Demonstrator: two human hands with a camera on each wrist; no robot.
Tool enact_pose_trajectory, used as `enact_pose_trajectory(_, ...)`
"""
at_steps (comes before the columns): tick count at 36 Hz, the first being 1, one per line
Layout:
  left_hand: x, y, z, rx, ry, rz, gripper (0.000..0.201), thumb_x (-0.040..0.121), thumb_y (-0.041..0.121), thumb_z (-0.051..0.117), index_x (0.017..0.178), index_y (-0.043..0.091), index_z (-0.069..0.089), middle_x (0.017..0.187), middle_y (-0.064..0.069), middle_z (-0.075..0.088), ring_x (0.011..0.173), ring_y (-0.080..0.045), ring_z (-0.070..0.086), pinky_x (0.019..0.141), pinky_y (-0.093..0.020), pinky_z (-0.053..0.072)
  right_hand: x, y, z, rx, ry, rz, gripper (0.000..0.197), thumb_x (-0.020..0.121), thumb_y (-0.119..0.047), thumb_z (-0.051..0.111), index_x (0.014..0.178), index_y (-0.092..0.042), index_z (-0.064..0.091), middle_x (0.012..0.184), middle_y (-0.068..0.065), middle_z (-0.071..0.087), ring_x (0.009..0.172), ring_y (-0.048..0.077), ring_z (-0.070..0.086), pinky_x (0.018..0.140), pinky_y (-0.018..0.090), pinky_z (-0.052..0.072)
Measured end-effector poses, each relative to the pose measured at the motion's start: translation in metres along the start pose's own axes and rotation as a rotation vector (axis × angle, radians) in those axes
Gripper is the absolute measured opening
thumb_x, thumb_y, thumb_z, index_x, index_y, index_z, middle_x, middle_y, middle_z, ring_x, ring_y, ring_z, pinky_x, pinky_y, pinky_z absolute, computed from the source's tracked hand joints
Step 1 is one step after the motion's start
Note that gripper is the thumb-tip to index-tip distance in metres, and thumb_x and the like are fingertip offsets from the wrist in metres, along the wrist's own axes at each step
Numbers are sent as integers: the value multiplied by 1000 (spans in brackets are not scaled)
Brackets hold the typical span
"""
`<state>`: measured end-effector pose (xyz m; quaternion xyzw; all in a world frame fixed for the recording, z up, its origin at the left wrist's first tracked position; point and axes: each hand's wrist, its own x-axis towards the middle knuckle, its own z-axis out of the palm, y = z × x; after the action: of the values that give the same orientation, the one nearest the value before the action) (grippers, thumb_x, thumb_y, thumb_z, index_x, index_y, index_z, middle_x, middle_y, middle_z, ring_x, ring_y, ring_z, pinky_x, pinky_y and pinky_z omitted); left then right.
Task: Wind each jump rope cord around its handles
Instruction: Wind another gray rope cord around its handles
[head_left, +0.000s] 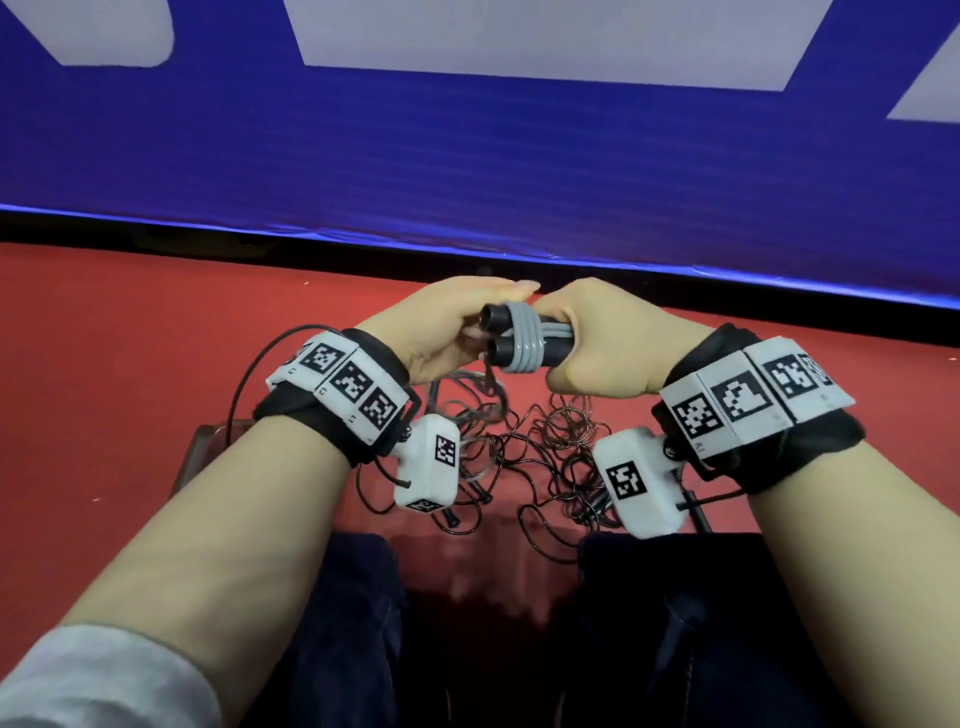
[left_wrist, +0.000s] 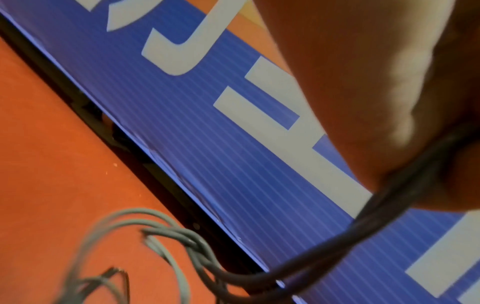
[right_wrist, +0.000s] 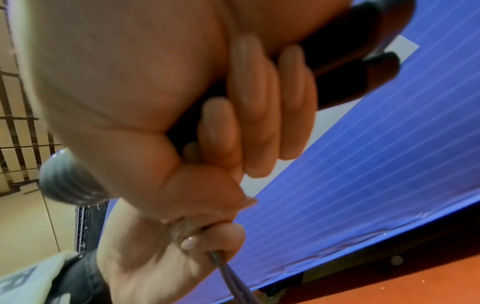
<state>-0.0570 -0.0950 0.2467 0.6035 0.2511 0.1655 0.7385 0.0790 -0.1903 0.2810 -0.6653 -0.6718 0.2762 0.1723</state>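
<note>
Two black handles lie side by side in the air over the red floor, with several turns of grey cord wound round them. My right hand grips the handles; in the right wrist view its fingers curl round the black handles, beside the grey coil. My left hand sits at the handles' left end and pinches the grey cord. That cord runs taut from the fingers down to loose loops on the floor.
A tangle of thin dark cords lies on the red floor between my hands and my knees. A blue banner with white letters stands close ahead, a dark gap under it. A brown object lies at left.
</note>
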Motion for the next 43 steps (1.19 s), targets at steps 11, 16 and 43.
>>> enact_pose_trajectory(11, 8, -9, 16, 100, 41, 193, 49, 101, 18, 37, 55, 25, 53, 51, 5, 29, 48, -9, 21, 48, -24, 19, 3, 15, -10, 270, 75, 167, 48, 65, 11, 65, 53, -18, 29, 44, -9, 29, 42, 12, 26, 46, 23, 22)
enact_pose_trajectory(16, 10, -19, 10, 202, 7, 246, 25, 100, 28, 41, 86, 8, 50, 54, 14, 43, 52, -3, 37, 55, -18, 36, 6, 20, -11, 338, 99, 222, 42, 64, 9, 66, 52, -16, 35, 43, -5, 34, 42, 15, 28, 47, 25, 24)
enact_pose_trajectory(43, 5, -34, 6, 445, 180, 196, 21, 95, 24, 57, 81, 15, 70, 63, 6, 61, 64, -10, 54, 66, -20, 42, 12, 43, -25, 402, 378, 348, 37, 66, 10, 64, 57, -14, 38, 43, -4, 32, 34, 11, 25, 40, 17, 20)
